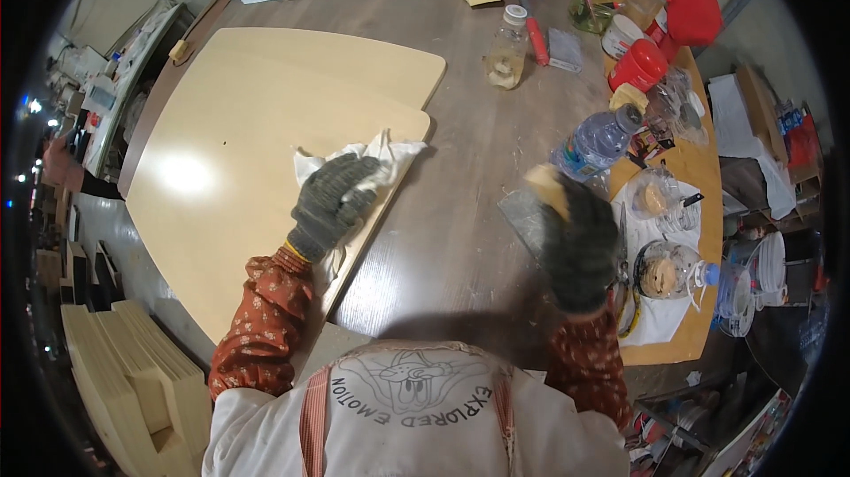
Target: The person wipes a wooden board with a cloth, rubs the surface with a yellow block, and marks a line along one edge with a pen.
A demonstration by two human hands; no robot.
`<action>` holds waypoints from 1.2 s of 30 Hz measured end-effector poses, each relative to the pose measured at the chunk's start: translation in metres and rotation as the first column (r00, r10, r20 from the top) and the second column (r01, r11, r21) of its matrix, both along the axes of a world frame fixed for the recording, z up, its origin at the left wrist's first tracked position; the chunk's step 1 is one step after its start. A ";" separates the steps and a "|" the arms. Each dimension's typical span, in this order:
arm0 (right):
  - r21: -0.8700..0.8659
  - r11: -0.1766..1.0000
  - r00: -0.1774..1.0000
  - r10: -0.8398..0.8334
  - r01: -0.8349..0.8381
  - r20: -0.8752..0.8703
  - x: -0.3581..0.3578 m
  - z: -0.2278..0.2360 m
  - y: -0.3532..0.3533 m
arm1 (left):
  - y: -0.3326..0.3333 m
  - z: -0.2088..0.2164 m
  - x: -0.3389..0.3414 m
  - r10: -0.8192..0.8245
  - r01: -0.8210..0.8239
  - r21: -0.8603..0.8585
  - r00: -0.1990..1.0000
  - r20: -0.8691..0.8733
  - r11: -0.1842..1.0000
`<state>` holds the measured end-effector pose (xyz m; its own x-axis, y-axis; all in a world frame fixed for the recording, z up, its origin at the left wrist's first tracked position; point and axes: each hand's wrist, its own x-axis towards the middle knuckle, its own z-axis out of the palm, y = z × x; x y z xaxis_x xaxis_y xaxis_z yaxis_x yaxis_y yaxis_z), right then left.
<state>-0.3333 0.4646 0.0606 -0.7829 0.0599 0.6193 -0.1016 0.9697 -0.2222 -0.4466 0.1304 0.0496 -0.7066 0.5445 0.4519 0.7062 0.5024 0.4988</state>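
My left hand (331,202), in a dark grey knit glove, rests on a crumpled white cloth (387,158) with its fingers curled over it. The cloth lies near the right edge of a smooth cream panel (221,105), and a second panel edge shows just beyond it. Right of the panel, my right hand (580,251), gloved the same way and smeared by motion, grips a small tan block (547,186), perhaps a sponge. Below that hand a flat grey piece (521,216) lies on the brown table (443,238), partly hidden.
A blue-tinted plastic bottle (598,145) stands close beyond my right hand. Farther back are a clear jar (506,47), a red-handled tool (536,38) and a red cup (639,65). Cut-open plastic containers (664,271) line the right side. Pale stacked panels (133,380) stand at lower left.
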 end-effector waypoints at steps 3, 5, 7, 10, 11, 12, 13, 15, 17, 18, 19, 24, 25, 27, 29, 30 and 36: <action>0.093 0.977 0.981 -0.194 0.193 0.002 0.037 0.006 0.024 | 0.029 -0.002 -0.013 -0.125 0.073 -0.270 0.976 -0.181 0.960; 0.131 0.959 0.968 -0.251 0.252 -0.021 0.050 0.007 0.030 | 0.046 -0.013 -0.032 -0.164 0.061 -0.319 0.937 -0.308 0.946; 0.312 0.815 0.857 -0.515 0.489 0.003 0.056 -0.007 0.036 | 0.068 -0.011 -0.051 -0.123 0.032 -0.311 0.953 -0.277 0.950; 0.391 0.754 0.808 -0.588 0.528 0.043 0.060 -0.029 0.044 | 0.088 -0.021 -0.063 -0.046 -0.054 -0.339 0.958 -0.282 0.939; 0.426 0.735 0.773 -0.623 0.527 0.118 0.060 -0.032 0.043 | 0.087 -0.023 -0.066 -0.034 -0.073 -0.372 0.961 -0.274 0.925; 0.420 0.741 0.778 -0.617 0.524 0.118 0.062 -0.035 0.044 | 0.083 -0.021 -0.057 -0.014 -0.078 -0.309 0.959 -0.283 0.948; 0.345 0.772 0.804 -0.589 0.534 0.075 0.067 -0.039 0.044 | 0.079 -0.019 -0.047 -0.016 -0.077 -0.314 0.959 -0.283 0.946; 0.258 0.811 0.833 -0.552 0.525 0.042 0.068 -0.037 0.041 | 0.058 -0.012 -0.023 -0.130 0.056 -0.263 0.953 -0.273 0.963; 0.163 0.841 0.840 -0.534 0.516 0.096 0.069 -0.021 0.039 | 0.038 -0.001 0.007 -0.160 0.087 -0.292 0.959 -0.235 0.952; 0.225 0.807 0.817 -0.573 0.547 0.070 0.068 -0.021 0.039 | 0.031 0.006 0.026 -0.132 0.058 -0.323 0.968 -0.213 0.945; 0.223 0.811 0.820 -0.567 0.541 0.074 0.068 -0.024 0.041 | 0.024 0.012 0.044 -0.107 0.033 -0.354 0.976 -0.192 0.935; 0.380 0.793 0.827 -0.551 0.476 0.114 0.078 -0.042 0.056 | -0.021 0.030 0.116 -0.074 -0.045 -0.422 0.962 -0.262 0.905; 0.320 0.846 0.858 -0.490 0.426 0.155 0.077 -0.034 0.053 | -0.023 0.031 0.117 -0.065 -0.054 -0.426 0.963 -0.261 0.903; 0.292 0.848 0.842 -0.505 0.443 0.188 0.072 -0.009 0.036 | -0.027 0.025 0.117 -0.062 -0.045 -0.435 0.971 -0.230 0.899; 0.270 0.849 0.826 -0.515 0.454 0.228 0.058 0.006 0.021 | -0.034 -0.005 0.101 -0.139 -0.015 -0.444 0.940 -0.311 0.896; 0.129 0.901 0.890 -0.430 0.414 0.151 0.047 0.010 0.018 | -0.024 -0.002 0.085 -0.140 0.028 -0.381 0.953 -0.270 0.924; -0.482 0.848 0.955 -0.289 0.219 -0.074 -0.040 -0.005 0.028 | 0.056 -0.003 -0.007 -0.085 -0.004 -0.281 0.949 -0.303 0.960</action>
<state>-0.3738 0.4922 0.0555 -0.6088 0.5519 0.5699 0.0704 0.7531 -0.6541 -0.4540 0.1860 0.0470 -0.5307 0.7036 0.4726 0.8252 0.5560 0.0989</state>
